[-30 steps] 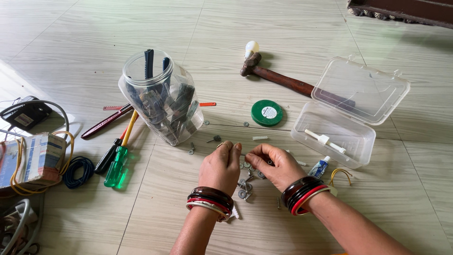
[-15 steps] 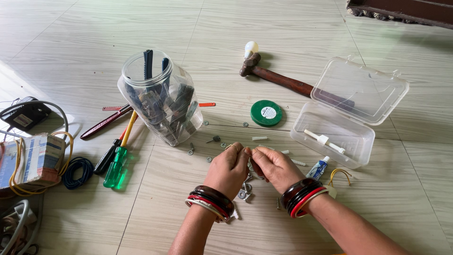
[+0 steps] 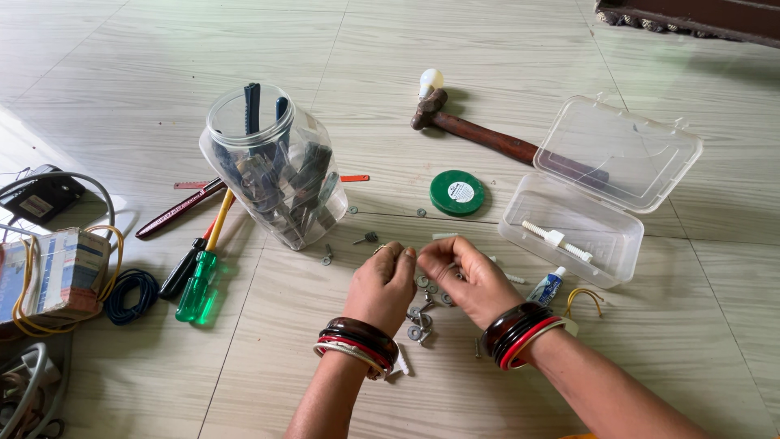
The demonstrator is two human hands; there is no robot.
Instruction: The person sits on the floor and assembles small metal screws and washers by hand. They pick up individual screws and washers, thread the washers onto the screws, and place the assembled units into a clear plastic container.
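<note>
My left hand and my right hand meet fingertip to fingertip low over the tiled floor, both pinched around some small piece that is too tiny to make out. Under and between them lies a scatter of metal washers and screws. Both wrists wear red, brown and white bangles. A clear plastic box stands open just right of my right hand, with a white screw part inside. A clear plastic jar full of tools stands up-left of my left hand.
A wooden-handled hammer and a green round lid lie beyond the hands. Screwdrivers, one with a green handle, lie left of the jar. A small glue tube, a yellow wire loop, cables and a cardboard box sit around the edges.
The hands stay together over the washers; the fingertips have shifted slightly up and apart then back, still working a small piece. Nothing else moved.
</note>
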